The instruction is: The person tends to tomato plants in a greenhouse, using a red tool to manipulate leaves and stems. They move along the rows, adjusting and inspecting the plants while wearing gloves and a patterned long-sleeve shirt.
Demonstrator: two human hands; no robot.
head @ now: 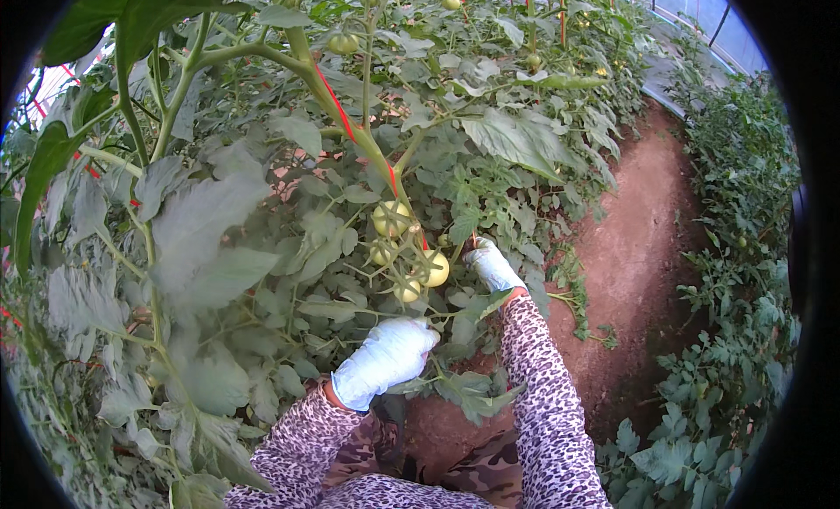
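Note:
My left hand [387, 361], in a pale blue disposable glove, is closed just below a cluster of green tomatoes [435, 268]; leaves and a thin stem lie by its fingers, but whether it grips them is unclear. Further forward, right of the cluster, my right hand [491, 265] wears a similar glove, with soiled fingertips among the foliage. What its fingers hold is hidden. A thick tomato stem [371, 148] with red twine [336, 107] wound along it slants down to the fruit.
Large tomato leaves [210, 227] crowd the left side. To the right runs a bare soil path [640, 233], with cut or fallen leafy shoots [577, 299] at its edge. Another row of plants [735, 246] borders it. Greenhouse sheeting [728, 23] shows at upper right.

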